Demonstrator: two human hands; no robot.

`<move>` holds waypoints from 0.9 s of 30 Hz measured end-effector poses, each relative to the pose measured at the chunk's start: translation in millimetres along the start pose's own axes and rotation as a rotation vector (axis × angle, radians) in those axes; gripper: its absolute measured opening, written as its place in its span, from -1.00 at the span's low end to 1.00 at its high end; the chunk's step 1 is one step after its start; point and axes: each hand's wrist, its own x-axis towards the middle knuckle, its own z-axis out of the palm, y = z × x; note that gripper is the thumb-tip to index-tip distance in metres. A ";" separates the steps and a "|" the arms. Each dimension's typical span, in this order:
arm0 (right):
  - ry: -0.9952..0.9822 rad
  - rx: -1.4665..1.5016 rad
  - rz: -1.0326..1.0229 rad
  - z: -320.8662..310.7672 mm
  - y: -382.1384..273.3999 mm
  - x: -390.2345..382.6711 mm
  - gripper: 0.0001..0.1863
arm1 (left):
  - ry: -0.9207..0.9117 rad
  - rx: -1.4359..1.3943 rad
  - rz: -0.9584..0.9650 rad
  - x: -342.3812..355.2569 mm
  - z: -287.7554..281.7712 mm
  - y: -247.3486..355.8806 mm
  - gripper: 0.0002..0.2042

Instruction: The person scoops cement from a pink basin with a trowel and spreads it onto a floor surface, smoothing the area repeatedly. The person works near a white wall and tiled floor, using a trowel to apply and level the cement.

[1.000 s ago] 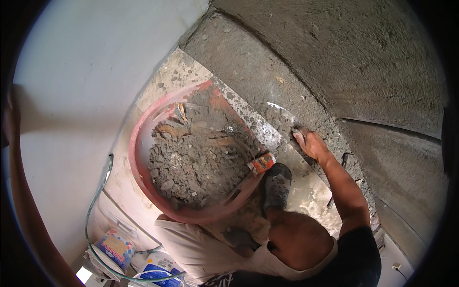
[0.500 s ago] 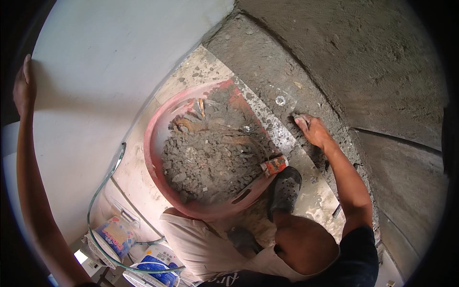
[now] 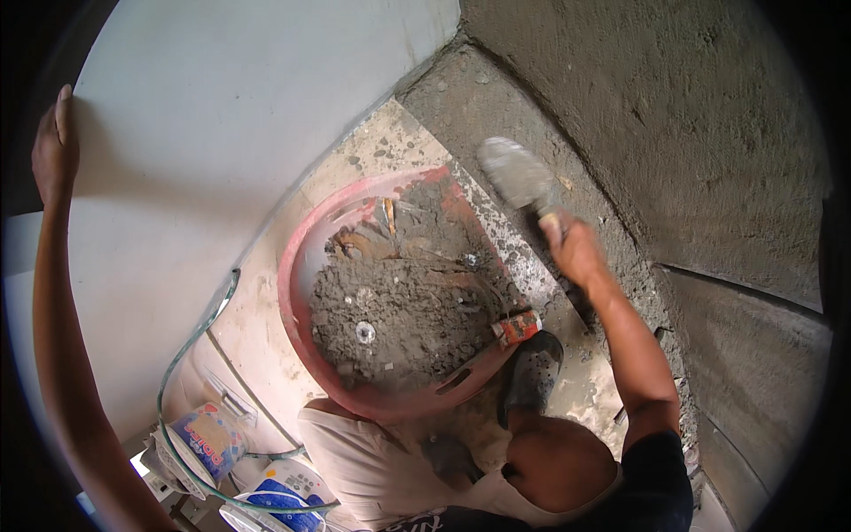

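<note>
My right hand (image 3: 574,250) grips the handle of a steel trowel (image 3: 519,174) whose mortar-smeared blade is lifted above the grey mortar strip (image 3: 496,106) along the foot of the rough cement wall. My left hand (image 3: 53,146) lies flat against the smooth pale wall at the far left, arm stretched up, holding nothing. Between my arms sits a red round tub (image 3: 297,293) full of grey mortar (image 3: 399,310). My dark shoe (image 3: 530,372) stands beside the tub's right rim.
A rough grey rendered wall (image 3: 674,133) fills the right. A small red-and-white object (image 3: 517,326) rests on the tub's rim. A clear hose (image 3: 191,355) loops at lower left next to blue-and-white bags (image 3: 208,439). My bent knee (image 3: 558,461) is at the bottom.
My right hand has lifted the trowel off the mortar strip and raised its blade. The view has shifted, bringing my left hand on the pale wall further into sight.
</note>
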 end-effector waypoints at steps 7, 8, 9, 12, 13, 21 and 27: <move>0.114 0.016 -0.091 35.2 76.0 106.6 -0.49 | 0.030 0.000 0.003 -0.8 -0.1 5.0 -0.29; 0.109 0.019 -0.099 40.1 74.6 114.9 -0.49 | 0.043 -0.016 0.015 -3.5 5.4 10.6 -0.30; 0.098 0.030 -0.117 44.4 61.8 117.0 -0.49 | 0.057 -0.017 0.029 -5.0 3.6 14.0 -0.30; -0.061 -0.092 -0.171 37.4 39.4 112.6 -0.49 | 0.036 -0.013 0.013 -6.4 2.7 11.9 -0.31; -0.096 -0.137 -0.179 34.1 34.7 109.2 -0.49 | 0.018 -0.010 -0.003 -6.6 2.8 9.9 -0.32; -0.212 0.049 -0.114 37.1 -3.3 119.5 -0.47 | 0.056 0.008 0.055 -3.2 -5.6 10.5 -0.34; -0.296 0.231 -0.021 32.0 -24.5 162.5 -0.38 | 0.002 -0.002 -0.001 -6.2 -3.3 20.1 -0.33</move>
